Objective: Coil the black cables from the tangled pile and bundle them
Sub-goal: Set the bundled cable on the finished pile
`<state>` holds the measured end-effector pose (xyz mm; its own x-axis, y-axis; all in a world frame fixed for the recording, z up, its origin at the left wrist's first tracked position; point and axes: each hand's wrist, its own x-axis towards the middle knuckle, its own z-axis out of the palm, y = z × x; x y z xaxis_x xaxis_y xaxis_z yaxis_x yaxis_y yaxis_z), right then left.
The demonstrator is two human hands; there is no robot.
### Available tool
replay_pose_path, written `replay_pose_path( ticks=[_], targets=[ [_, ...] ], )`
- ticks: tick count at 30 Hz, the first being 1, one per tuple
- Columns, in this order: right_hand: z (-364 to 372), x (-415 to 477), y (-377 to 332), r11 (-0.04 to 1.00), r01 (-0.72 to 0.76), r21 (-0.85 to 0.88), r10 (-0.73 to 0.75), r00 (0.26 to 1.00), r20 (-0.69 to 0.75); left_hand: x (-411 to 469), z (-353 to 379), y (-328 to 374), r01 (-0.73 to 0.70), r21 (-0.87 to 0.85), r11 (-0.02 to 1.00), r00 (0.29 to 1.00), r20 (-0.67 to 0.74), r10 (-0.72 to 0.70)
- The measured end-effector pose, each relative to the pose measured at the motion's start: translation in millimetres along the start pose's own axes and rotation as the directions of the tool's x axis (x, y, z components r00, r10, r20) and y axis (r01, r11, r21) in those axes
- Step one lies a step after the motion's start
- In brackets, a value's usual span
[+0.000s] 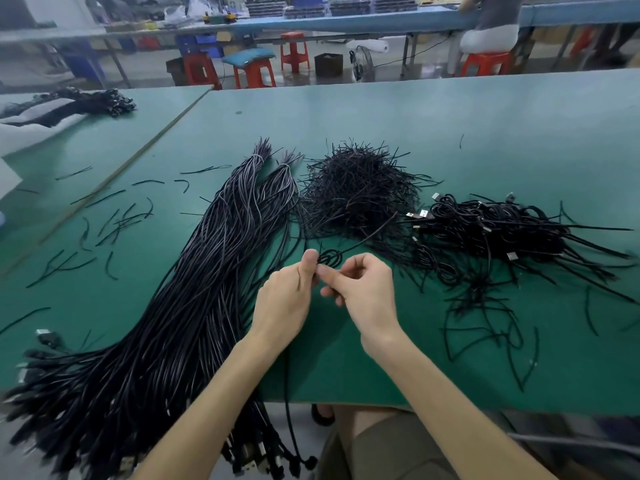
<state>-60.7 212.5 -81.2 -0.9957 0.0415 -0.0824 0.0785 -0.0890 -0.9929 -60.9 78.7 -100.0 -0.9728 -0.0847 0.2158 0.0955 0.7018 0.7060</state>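
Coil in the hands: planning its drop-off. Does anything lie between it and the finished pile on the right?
Only loose black strands flat on the mat; the coil could likely pass above them to the pile.

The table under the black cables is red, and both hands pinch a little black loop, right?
No. The head view shows the table is green, not red. The left hand and right hand do pinch a little black loop.

A green-topped bench (467, 126) fills the foreground. Beyond it, red stools (294, 51) stand on a grey floor (429, 69) beside a long blue table (346, 24) stacked with trays (349, 6).
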Motion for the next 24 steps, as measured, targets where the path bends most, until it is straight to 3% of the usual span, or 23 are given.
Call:
replay_pose_path(
  ticks=[14,18,24],
  targets=[
    [-10.1,-4.4,-3.6,0.997,-0.045,0.068,0.037,0.993,0.108,0.2,-2.0,-1.3,0.013,0.021,1.000,0.999,0.051,-0.014],
    [-13.2,-4.2,-1.3,0.999,-0.004,0.052,-0.005,0.985,0.175,1.6,-2.8,-2.8,0.029,-0.208,0.978,0.998,0.063,-0.017],
    [-20.4,-4.6,-2.5,0.998,0.053,0.026,-0.058,0.954,0.294,-0.8,-5.5,1.2,0.067,-0.512,0.856,0.988,0.152,0.014]
  ],
)
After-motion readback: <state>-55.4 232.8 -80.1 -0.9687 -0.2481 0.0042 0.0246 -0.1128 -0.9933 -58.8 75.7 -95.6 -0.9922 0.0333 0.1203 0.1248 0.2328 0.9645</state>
